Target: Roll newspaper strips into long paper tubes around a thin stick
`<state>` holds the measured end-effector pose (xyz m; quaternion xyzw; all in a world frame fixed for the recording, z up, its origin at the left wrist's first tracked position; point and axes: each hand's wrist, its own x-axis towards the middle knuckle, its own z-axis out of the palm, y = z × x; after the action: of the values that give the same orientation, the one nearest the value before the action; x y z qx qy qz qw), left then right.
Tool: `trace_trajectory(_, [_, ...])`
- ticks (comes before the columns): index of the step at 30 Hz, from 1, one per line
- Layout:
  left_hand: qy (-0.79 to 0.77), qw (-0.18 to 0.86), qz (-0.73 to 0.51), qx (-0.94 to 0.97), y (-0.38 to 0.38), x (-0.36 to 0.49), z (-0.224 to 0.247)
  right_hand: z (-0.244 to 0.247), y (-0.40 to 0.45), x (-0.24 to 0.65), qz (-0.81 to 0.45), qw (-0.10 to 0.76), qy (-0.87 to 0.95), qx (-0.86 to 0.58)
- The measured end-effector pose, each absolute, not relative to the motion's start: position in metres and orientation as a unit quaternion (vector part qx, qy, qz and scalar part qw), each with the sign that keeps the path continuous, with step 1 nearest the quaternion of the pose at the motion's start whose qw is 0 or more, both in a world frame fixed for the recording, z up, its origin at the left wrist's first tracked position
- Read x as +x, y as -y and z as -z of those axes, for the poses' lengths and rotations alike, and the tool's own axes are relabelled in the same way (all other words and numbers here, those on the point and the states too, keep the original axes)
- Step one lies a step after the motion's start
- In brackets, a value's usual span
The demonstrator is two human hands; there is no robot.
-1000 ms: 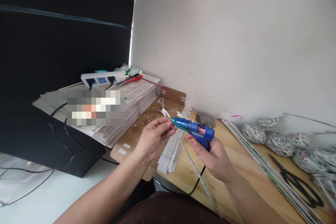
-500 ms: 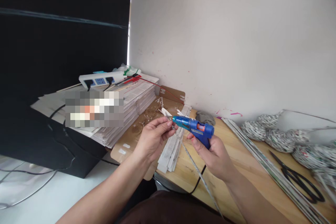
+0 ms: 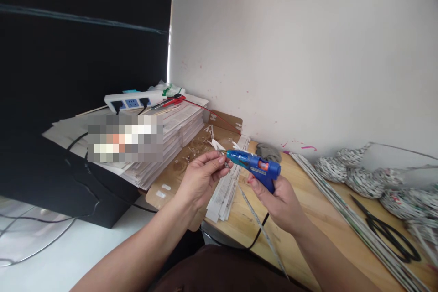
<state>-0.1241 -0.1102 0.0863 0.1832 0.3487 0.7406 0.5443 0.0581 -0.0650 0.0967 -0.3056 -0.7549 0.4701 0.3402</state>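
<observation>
A blue glue gun (image 3: pixel 253 163) is gripped by its handle in my right hand (image 3: pixel 285 200), its nozzle pointing left. My left hand (image 3: pixel 205 175) pinches the end of a thin rolled paper stick (image 3: pixel 255 215) with thumb and fingers. The nozzle touches or nearly touches that end; the exact contact is too small to tell. From my left hand the stick slants down to the right, passing below the gun towards my lap. Flat paper strips (image 3: pixel 222 200) lie on the table under the hands.
Left, a newspaper stack (image 3: pixel 191 123) carries a power strip (image 3: pixel 132 102). Glue-stained cardboard (image 3: pixel 171 182) lies beside it. On the wooden table (image 3: pixel 308 200) are a grey cloth (image 3: pixel 268 152), long paper sticks (image 3: pixel 342 210), black scissors (image 3: pixel 386 232) and woven paper pieces (image 3: pixel 366 182). A black cable hangs below.
The view has shifted slightly. Both hands keep their holds, and the glue gun stays at the stick's end with almost no movement.
</observation>
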Motion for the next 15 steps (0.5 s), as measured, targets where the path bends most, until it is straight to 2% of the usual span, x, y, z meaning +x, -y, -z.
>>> trace_trajectory(8, [-0.348,0.545,-0.742,0.179,0.1101,-0.1247,-0.0855,-0.0927,0.0633,0.061,-0.449,0.318,0.772,-0.317])
trace_trajectory(15, [-0.348,0.548,-0.739,0.181,0.1096,-0.1244,-0.0851,-0.0934,0.0635,0.0599,-0.44,0.332,0.769,-0.323])
